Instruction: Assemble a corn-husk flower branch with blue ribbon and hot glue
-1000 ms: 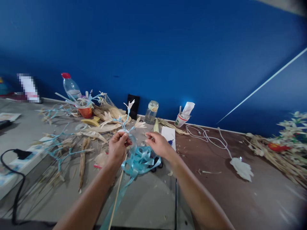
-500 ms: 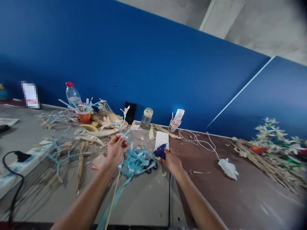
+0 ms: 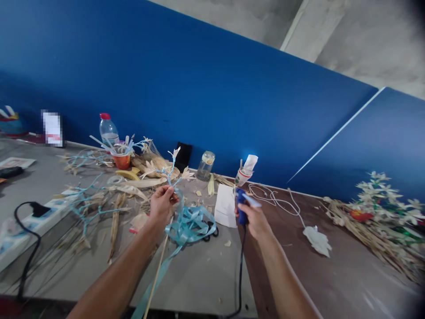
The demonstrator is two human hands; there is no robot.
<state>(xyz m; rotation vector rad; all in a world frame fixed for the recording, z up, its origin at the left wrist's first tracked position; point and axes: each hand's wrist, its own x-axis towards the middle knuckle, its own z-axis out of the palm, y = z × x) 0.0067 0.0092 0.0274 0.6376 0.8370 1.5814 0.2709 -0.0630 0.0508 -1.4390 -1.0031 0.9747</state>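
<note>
My left hand [image 3: 162,203] pinches a flower stem [image 3: 170,173] wrapped in light blue ribbon, with pale dried-husk flowers at its branch tips. A thin straw-coloured stick [image 3: 157,277] runs down below that hand. Beside it lies a loose heap of shiny blue ribbon [image 3: 192,223], partly covering the black handles of scissors [image 3: 212,232]. My right hand [image 3: 254,217] is wrapped round a blue hot glue gun [image 3: 242,210], its dark cord trailing to the table's front edge. A whitish glue stick [image 3: 252,200] juts from the gun. Left of the gun lies a white paper [image 3: 226,206].
Several blue-wrapped stems [image 3: 84,212] and dried husks [image 3: 116,226] cover the left side, near a power strip [image 3: 49,217]. A bottle [image 3: 108,130], red cup [image 3: 122,161], jar [image 3: 206,165] and white cup [image 3: 243,176] line the back. White flowers [image 3: 378,199] lie far right.
My right hand has lifted the glue gun off the white paper and moved it right, turning it more upright. The left hand keeps its pinch on the stem. The view has shifted slightly.
</note>
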